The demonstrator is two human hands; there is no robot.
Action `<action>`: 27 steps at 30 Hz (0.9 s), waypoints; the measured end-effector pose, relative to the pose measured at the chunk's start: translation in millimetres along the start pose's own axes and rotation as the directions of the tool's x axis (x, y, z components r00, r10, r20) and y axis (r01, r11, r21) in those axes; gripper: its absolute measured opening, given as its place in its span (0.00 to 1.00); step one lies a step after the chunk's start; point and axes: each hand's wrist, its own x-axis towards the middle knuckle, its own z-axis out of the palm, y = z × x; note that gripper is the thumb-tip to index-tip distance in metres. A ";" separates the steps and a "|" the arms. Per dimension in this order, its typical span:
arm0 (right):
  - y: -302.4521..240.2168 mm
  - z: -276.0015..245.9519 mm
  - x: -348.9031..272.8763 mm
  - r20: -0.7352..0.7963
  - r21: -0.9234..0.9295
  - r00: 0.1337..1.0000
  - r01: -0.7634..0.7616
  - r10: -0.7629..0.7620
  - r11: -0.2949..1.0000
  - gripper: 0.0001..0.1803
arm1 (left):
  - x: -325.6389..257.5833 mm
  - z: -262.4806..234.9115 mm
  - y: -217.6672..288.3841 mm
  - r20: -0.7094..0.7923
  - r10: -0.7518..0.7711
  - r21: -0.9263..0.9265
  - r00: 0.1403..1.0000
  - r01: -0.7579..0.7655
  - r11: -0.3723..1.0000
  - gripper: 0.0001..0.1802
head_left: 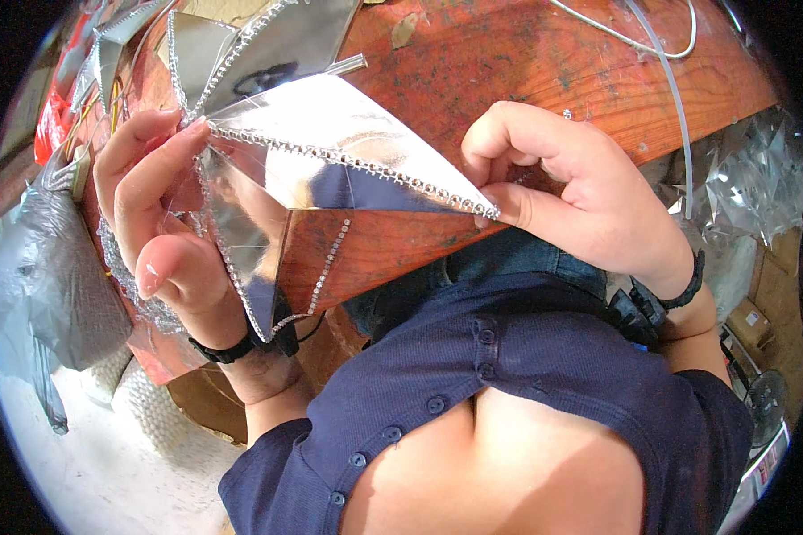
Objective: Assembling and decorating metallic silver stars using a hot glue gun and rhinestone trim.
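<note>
A shiny silver folded foil piece point(330, 134), shaped like a pointed star arm, is held over the edge of a red-brown wooden table point(526, 62). A beaded rhinestone trim point(348, 160) runs along its folded edges. My left hand point(161, 223) grips the wide left end of the piece, fingers curled round it. My right hand point(571, 187) pinches the pointed right tip and the end of the trim between thumb and fingers. Both wrists wear dark bands.
More silver foil shapes point(232, 45) lie on the table behind the held piece. White cords point(669, 71) cross the table's far right. A grey plastic bag point(45, 276) sits at the left, crumpled clear wrap point(758, 178) and boxes at the right.
</note>
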 end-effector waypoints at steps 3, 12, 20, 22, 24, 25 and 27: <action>-0.7 -1.6 -0.4 0.011 0.007 0.998 -0.057 0.057 0.998 0.08 | 1.0 1.3 -2.8 0.022 -0.019 0.007 1.000 0.019 1.000 0.50; 5.0 -5.2 4.1 -0.041 -0.088 0.991 0.126 -0.130 0.988 0.09 | 4.7 3.3 2.7 0.009 0.005 -0.018 1.000 -0.005 1.000 0.50; 1.8 -26.9 11.1 0.085 -0.443 0.931 0.354 -0.355 0.824 0.12 | 8.7 -6.5 7.4 0.051 -0.009 -0.091 0.999 0.014 0.996 0.48; -1.3 -33.3 12.2 0.103 -0.501 0.926 0.363 -0.362 0.786 0.11 | 11.5 -11.2 8.2 0.126 0.005 -0.104 0.992 0.008 0.995 0.47; -11.4 -41.8 11.2 0.099 -0.566 0.942 0.318 -0.321 0.760 0.11 | 16.7 -15.1 12.0 0.182 0.049 -0.083 0.982 -0.035 0.996 0.45; -15.1 -44.4 11.8 0.105 -0.590 0.935 0.332 -0.338 0.736 0.11 | 20.7 -20.8 13.1 0.222 0.109 -0.048 0.969 -0.100 0.994 0.42; -42.8 -46.4 12.9 0.074 -0.417 0.986 0.165 -0.147 0.894 0.10 | 24.6 -29.9 7.6 0.270 0.168 -0.049 0.948 -0.161 0.986 0.39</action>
